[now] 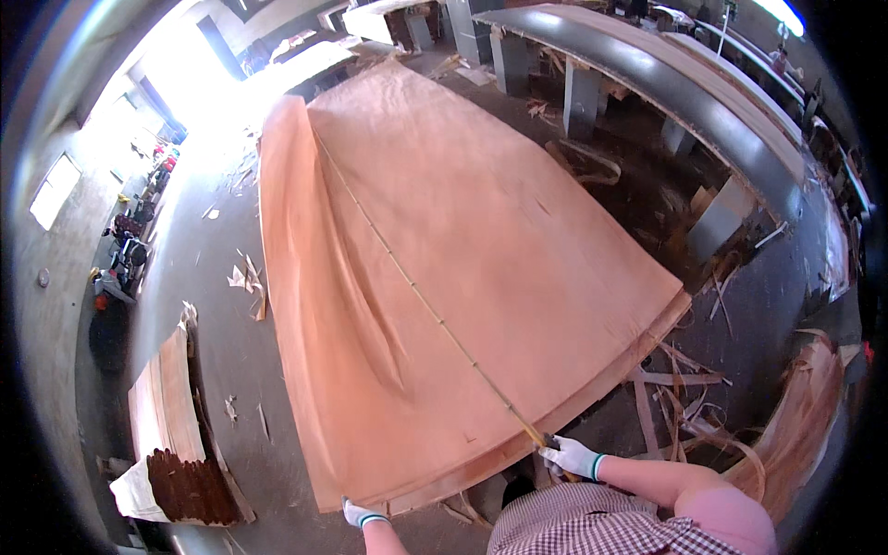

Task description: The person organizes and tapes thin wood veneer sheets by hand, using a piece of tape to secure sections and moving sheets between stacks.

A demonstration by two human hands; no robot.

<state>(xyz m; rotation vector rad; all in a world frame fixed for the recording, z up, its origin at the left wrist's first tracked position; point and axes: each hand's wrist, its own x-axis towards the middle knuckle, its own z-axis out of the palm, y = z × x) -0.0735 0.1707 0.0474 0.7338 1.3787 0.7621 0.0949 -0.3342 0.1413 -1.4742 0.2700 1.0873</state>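
A large stack of thin pinkish wood veneer sheets [481, 250] lies in front of me. The top left sheet overlaps the right one along a long seam [407, 277], and it bulges in a ridge near the middle. My right hand [571, 456], in a white glove, grips a small yellow-handled tool [546, 438] at the near end of that seam. Gloved as well, my left hand [356, 514] rests against the near edge of the stack, with nothing visible in it.
Veneer scraps and strips [684, 398] litter the floor at the right. A smaller pile of sheets [166, 407] lies at the left. Long grey conveyor tables [647, 83] run along the back right. Parked scooters [129, 240] stand by the left wall.
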